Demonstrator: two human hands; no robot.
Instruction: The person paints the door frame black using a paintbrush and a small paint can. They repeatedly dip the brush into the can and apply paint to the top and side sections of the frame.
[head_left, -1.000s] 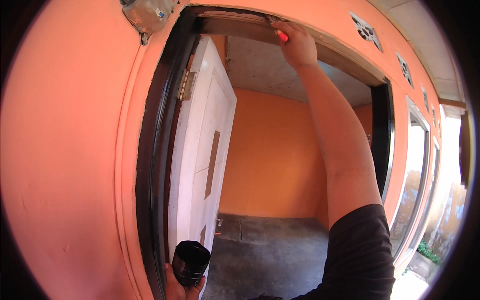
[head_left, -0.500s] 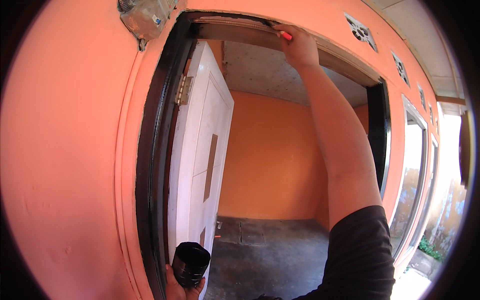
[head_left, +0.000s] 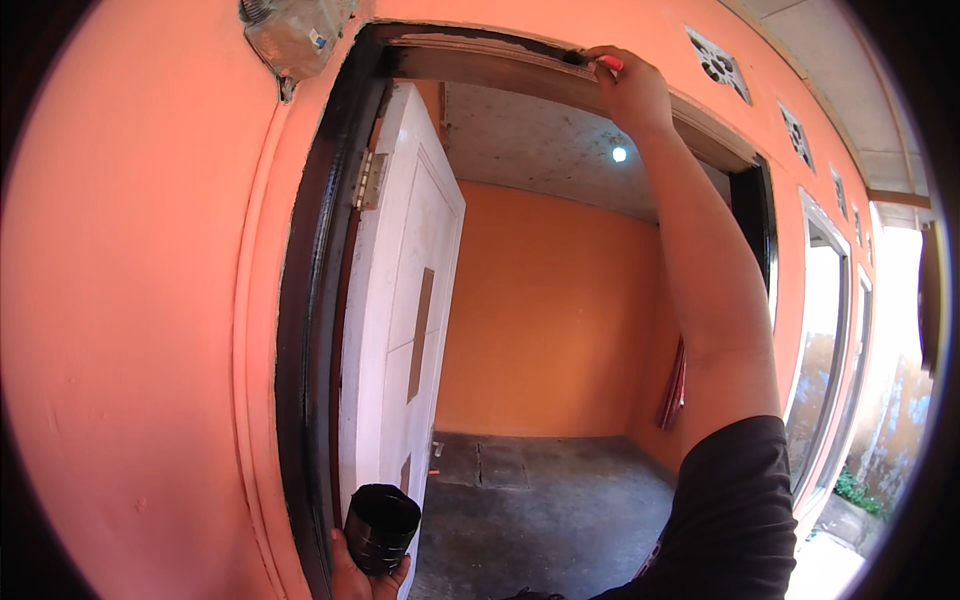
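My right hand (head_left: 636,92) is raised to the top of the door frame (head_left: 312,300), its fingers closed on a paintbrush (head_left: 610,63) with a red handle. The dark bristles touch the upper edge of the top beam. Black paint covers the frame's left post and a strip along the top edge to the brush; the beam's lower part is bare brown. Low in view, my left hand (head_left: 352,572) grips a black paint can (head_left: 382,528) from below, its mouth upward. The can's inside looks black.
A white door (head_left: 400,300) on a metal hinge (head_left: 369,180) stands open inward beside the left post. An electric meter box (head_left: 298,35) hangs on the orange wall (head_left: 140,300) at upper left. Vent blocks (head_left: 718,64) and windows (head_left: 822,330) line the wall at right.
My right hand and the brush have moved right along the top beam, and the black strip reaches farther right. My left hand and the can stay in place.
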